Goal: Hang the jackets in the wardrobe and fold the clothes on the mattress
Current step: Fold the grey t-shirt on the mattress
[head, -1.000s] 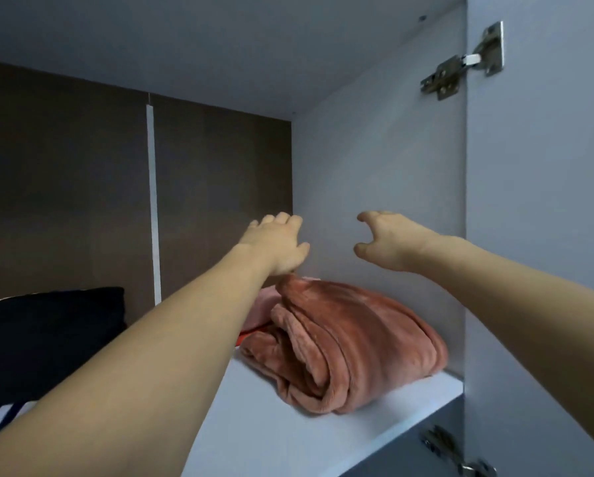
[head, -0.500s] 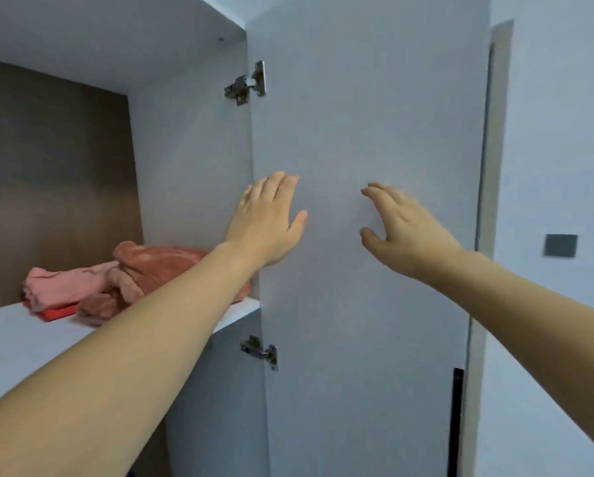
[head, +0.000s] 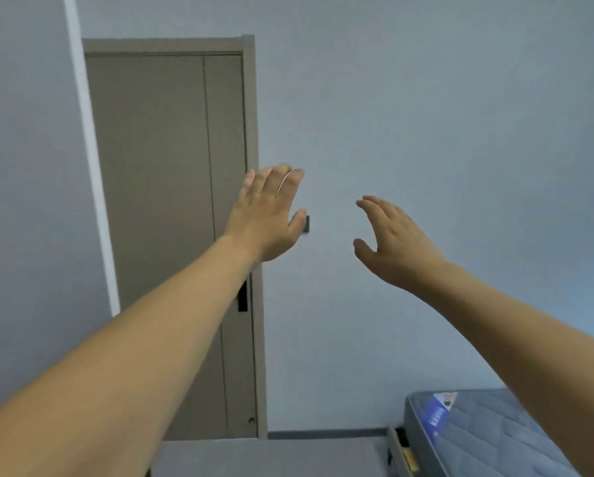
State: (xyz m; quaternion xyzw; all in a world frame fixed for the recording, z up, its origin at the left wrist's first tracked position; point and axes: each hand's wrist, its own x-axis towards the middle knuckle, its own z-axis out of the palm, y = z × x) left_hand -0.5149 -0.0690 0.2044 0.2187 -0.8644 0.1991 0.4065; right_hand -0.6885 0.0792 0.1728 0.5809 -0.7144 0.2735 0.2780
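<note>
Both arms reach out in front of me at chest height and hold nothing. My left hand (head: 266,215) has its fingers straight and spread, in front of the room door's right edge. My right hand (head: 392,241) hangs in the air before the bare wall, fingers relaxed and slightly bent. A corner of the grey quilted mattress (head: 488,438) shows at the bottom right, with a blue label on it. No clothes or jackets are in view. The white wardrobe door (head: 30,201) fills the left edge.
A brown room door (head: 157,201) stands shut in its frame, with a dark handle (head: 242,297) partly behind my left forearm. A small dark wall switch (head: 307,224) sits right of my left thumb. Grey floor (head: 271,456) lies below. The mattress rests on a wooden frame (head: 400,452).
My view has swung right, away from the wardrobe shelf with the folded pink blankets, past the wardrobe door, to the room door and mattress. Both hands stayed raised and spread their fingers.
</note>
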